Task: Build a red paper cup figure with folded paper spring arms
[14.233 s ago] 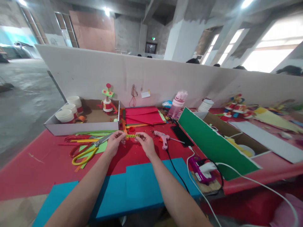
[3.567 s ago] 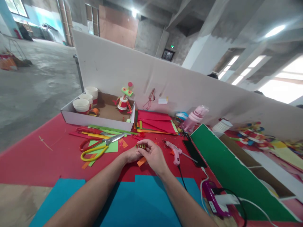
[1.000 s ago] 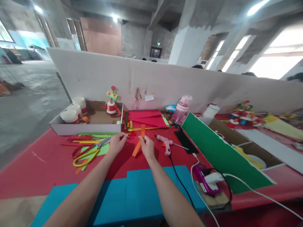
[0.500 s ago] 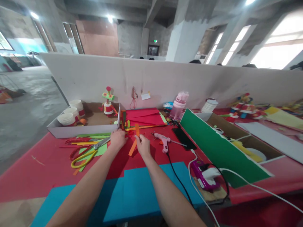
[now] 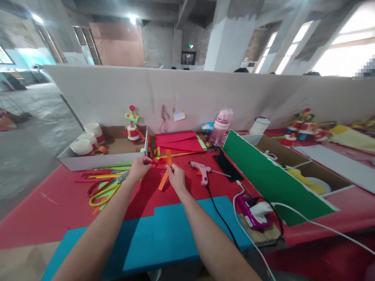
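Note:
My right hand [image 5: 177,177] is closed in a pinch on an orange paper strip [image 5: 168,157], which bends at the fingers so that one end points up and the other slants down to the left. Beside it, my left hand [image 5: 140,168] has thumb and forefinger together at a small red piece [image 5: 152,160], too small to name. Under and left of that wrist lie scissors with yellow handles [image 5: 103,200] on green and orange paper strips. A pink glue gun [image 5: 204,174] rests just right of my right hand.
An open box [image 5: 102,160] with paper cups and a paper-cup figure [image 5: 133,132] stands at left. Red paper sheets [image 5: 177,143] lie behind my hands. To the right are a black phone [image 5: 227,168], a green-sided box [image 5: 269,179] and a purple power strip [image 5: 254,214] with cables.
My left hand has shifted slightly left and up, and a small red piece now shows at its fingertips. My right hand keeps the orange paper strip in nearly the same place.

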Tool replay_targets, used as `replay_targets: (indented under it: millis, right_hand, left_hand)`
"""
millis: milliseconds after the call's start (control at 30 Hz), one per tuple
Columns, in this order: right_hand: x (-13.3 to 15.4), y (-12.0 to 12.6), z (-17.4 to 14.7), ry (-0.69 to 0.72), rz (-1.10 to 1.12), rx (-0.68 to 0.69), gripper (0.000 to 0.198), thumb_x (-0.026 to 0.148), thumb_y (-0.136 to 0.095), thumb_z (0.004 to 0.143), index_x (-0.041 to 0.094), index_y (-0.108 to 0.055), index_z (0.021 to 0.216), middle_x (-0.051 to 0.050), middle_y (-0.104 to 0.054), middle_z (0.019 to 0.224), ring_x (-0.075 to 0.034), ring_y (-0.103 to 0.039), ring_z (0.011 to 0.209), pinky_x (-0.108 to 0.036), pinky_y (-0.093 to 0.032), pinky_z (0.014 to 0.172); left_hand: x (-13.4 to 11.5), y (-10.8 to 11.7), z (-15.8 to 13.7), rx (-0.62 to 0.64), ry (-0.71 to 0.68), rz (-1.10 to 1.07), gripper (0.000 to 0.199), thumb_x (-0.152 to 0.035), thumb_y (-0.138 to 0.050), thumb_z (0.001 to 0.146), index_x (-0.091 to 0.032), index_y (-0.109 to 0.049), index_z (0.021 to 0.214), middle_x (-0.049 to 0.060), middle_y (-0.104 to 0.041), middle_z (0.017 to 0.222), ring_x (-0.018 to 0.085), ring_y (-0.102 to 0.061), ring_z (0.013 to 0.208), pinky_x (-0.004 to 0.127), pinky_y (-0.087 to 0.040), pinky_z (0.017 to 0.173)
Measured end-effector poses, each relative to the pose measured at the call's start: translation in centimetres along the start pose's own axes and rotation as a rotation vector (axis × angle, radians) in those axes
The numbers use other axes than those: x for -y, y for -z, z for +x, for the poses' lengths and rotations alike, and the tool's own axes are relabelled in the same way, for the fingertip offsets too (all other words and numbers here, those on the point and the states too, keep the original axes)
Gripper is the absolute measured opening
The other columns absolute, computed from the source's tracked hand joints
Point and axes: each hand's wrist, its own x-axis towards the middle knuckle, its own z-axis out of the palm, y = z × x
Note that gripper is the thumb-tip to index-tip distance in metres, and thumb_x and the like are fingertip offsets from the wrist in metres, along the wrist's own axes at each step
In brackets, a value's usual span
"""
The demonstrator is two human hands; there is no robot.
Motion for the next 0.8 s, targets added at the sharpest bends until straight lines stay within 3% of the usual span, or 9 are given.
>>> replay_targets:
  millis: [133, 267, 400, 567, 667, 800]
  right_hand:
    - [-0.4, -0.2, 0.1, -0.030, -0.010, -0.001, 0.038, 0.045, -0.045, 0.089, 0.022, -0.037, 0.060, 0.006, -0.037, 0.051, -0.012, -0.035, 0.050, -0.025, -0.021, 0.051]
    - [-0.5, -0.1, 0.2, -0.033, -0.025, -0.019, 0.040, 0.046, -0.044, 0.089, 0.022, -0.034, 0.058, 0.006, -0.036, 0.050, -0.012, -0.034, 0.049, -0.025, -0.020, 0.051]
    - [-0.4, 0.0, 0.2, -0.028, -0.036, -0.020, 0.040, 0.046, -0.044, 0.089, 0.023, -0.035, 0.058, 0.006, -0.037, 0.050, -0.012, -0.035, 0.049, -0.025, -0.021, 0.050]
    - [-0.2, -0.1, 0.2, -0.029, -0.033, -0.009, 0.040, 0.045, -0.045, 0.089, 0.023, -0.034, 0.058, 0.006, -0.037, 0.050, -0.012, -0.035, 0.049, -0.026, -0.021, 0.051]
    - [-0.3, 0.0, 0.2, -0.035, -0.028, -0.001, 0.040, 0.044, -0.045, 0.089, 0.023, -0.034, 0.058, 0.005, -0.038, 0.050, -0.012, -0.035, 0.050, -0.026, -0.021, 0.051]
    - [-0.3, 0.0, 0.2, -0.017, -0.017, -0.002, 0.039, 0.045, -0.044, 0.090, 0.023, -0.035, 0.059, 0.005, -0.039, 0.051, -0.012, -0.035, 0.050, -0.026, -0.020, 0.052]
  left_hand:
    - [-1.0, 1.9, -0.1, 0.215, 0.177, -0.480, 0.033, -0.021, -0.075, 0.059, -0.017, -0.059, 0.088, -0.003, -0.062, 0.060, 0.013, -0.060, 0.058, 0.025, -0.049, 0.060]
    - [-1.4, 3.2, -0.2, 0.258, 0.143, -0.550, 0.031, -0.023, -0.075, 0.059, -0.016, -0.060, 0.085, -0.002, -0.062, 0.064, 0.011, -0.061, 0.059, 0.023, -0.049, 0.059]
    - [-0.4, 3.1, 0.0, 0.151, 0.000, -0.160, 0.020, -0.026, -0.066, 0.064, -0.015, -0.064, 0.081, -0.001, -0.063, 0.064, 0.012, -0.058, 0.058, 0.023, -0.046, 0.056]
    - [0.7, 1.0, 0.2, 0.177, -0.092, 0.496, 0.022, -0.017, -0.055, 0.070, -0.017, -0.073, 0.084, 0.004, -0.071, 0.075, 0.019, -0.064, 0.074, 0.026, -0.047, 0.069]
    - [0.6, -0.4, 0.4, 0.151, -0.127, 0.661, 0.032, -0.010, -0.050, 0.073, -0.017, -0.073, 0.094, 0.010, -0.074, 0.096, 0.022, -0.066, 0.091, 0.027, -0.047, 0.080]
    - [0.1, -1.2, 1.0, 0.178, -0.157, 0.703, 0.034, -0.006, -0.047, 0.073, -0.016, -0.071, 0.094, 0.011, -0.073, 0.099, 0.021, -0.066, 0.095, 0.027, -0.047, 0.084]
